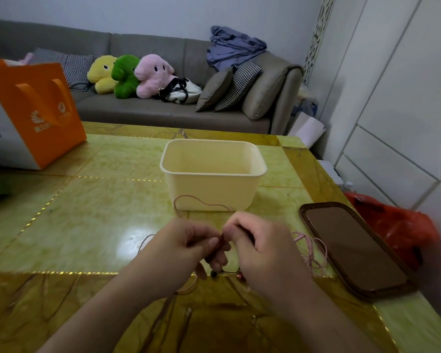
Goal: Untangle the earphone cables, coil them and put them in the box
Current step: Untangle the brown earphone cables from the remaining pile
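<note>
1. A dark red earphone cable (222, 242) is pinched between the left hand (186, 248) and right hand (260, 248), so a tangle can be worked apart.
2. Pink cable loops (311, 250) lie right of the fingers; the box (211, 174) is kept just beyond them, apparently for easy dropping.

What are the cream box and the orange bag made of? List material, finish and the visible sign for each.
Box: probably plastic, smooth and matte; thin moulded walls with a rolled rim and rounded corners.
Orange bag: likely coated paper or card, slightly glossy; it stands stiffly with sharp folded edges, and its flat handles look like ribbon.
</note>
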The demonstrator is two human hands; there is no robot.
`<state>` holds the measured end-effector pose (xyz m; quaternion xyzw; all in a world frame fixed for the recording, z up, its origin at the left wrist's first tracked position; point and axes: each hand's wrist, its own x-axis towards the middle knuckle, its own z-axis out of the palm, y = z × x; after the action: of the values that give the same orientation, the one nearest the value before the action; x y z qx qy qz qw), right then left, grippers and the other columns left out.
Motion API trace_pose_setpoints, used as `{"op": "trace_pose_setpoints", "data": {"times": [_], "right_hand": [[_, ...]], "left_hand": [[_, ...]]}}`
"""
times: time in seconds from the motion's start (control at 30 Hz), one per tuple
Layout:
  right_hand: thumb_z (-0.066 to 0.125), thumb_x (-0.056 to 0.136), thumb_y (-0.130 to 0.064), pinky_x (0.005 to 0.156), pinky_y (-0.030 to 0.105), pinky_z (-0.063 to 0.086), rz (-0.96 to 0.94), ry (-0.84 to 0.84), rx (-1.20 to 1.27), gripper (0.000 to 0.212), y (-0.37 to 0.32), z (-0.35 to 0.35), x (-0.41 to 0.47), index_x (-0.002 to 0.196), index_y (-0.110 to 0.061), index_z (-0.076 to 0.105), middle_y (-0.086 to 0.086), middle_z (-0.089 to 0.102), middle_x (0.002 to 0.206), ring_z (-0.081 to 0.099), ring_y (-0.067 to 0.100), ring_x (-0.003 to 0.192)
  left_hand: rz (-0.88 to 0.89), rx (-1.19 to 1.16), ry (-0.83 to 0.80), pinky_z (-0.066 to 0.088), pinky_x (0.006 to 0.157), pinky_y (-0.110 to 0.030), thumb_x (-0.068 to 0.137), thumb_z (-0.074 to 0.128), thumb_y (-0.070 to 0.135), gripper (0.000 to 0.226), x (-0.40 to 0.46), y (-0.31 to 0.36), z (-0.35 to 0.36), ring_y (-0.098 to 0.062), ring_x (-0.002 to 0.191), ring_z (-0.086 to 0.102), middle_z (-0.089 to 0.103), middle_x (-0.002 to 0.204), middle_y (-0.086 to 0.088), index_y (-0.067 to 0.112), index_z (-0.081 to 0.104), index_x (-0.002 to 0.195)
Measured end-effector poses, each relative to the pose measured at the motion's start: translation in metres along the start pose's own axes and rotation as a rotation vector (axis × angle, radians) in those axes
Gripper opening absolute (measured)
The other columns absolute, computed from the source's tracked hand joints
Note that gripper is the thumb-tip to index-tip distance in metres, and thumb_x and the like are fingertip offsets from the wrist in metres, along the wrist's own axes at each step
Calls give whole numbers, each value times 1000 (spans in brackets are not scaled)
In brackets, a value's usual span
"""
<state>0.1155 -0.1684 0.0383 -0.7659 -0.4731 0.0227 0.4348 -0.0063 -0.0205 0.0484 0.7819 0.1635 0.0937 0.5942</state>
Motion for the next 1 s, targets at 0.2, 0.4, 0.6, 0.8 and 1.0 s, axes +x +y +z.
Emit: {"op": "trace_pose_setpoints", "data": {"times": [0.2,0.4,0.6,0.8,1.0], "right_hand": [[58,107,-24,55,28,43,108,37,175,26,3,5,3,82,-24,68,-8,68,70,56,1,61],[53,103,-30,61,42,48,96,-193,107,20,-2,22,-3,84,-27,62,-12,64,71,59,9,65],[63,104,-27,52,25,33,45,-165,48,24,-4,11,-4,81,-21,65,-12,56,59,51,9,56],[65,106,-22,50,18,33,44,-64,187,28,-5,0,-3,78,-17,67,-5,67,65,50,7,51],[62,107,-27,51,32,36,63,-50,193,29,-4,0,-1,79,-18,64,4,58,64,45,7,56]], "left_hand": [[-41,-609,-49,56,57,-26,95,65,9,22,-4,7,3,-20,77,72,75,92,-21,-6,78,104],[48,-652,232,60,54,-26,90,66,3,25,-2,8,5,-26,97,79,79,107,-21,-2,77,112],[82,66,217,64,62,-36,101,63,1,29,0,-3,-1,-17,80,77,81,86,1,23,82,100],[-82,-115,-19,47,52,-28,107,51,7,31,1,7,-4,-16,66,63,68,73,-10,-3,74,88],[-143,-373,-89,41,51,-23,99,61,24,31,-2,3,-6,-14,57,53,60,70,-11,1,78,88]]}}
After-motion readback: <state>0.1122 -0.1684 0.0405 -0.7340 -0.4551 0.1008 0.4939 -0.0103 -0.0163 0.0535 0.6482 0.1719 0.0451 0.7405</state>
